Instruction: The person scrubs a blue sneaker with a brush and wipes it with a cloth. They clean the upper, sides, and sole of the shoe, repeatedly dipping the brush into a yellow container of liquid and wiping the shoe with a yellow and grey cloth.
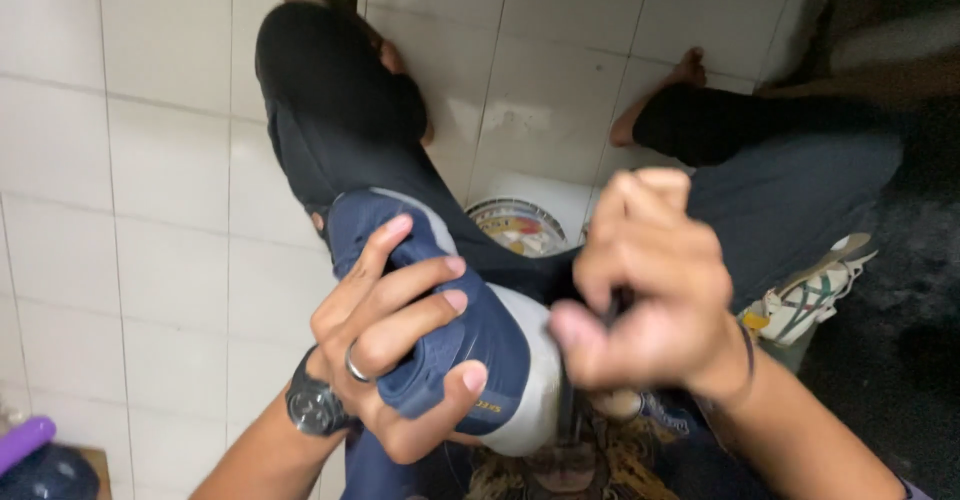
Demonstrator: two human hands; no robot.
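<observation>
Here the shoe, navy with a pale grey sole edge, sits at the centre of the frame, slightly low. Its long axis runs on a diagonal, from the upper left near the dark trouser leg down to the lower right, where the sole end meets the right hand. The upper end at about the middle of the frame looks like the heel or collar, though which end is the toe cannot be told for sure.

The left hand grasps the shoe from the left side: fingers curl over the top of the upper, the thumb hooks under near the sole. It wears a ring, and a watch sits on the wrist. This hand is the nearer of the two, fully on the shoe.

The right hand is clenched just right of the shoe's lower end, touching or almost touching it. It seems to pinch something thin and dark, too blurred to name.

Beyond, a round patterned plate shows above the shoe on the white tile floor. A white sneaker lies at the right edge. A purple object sits in the lower left corner.
</observation>
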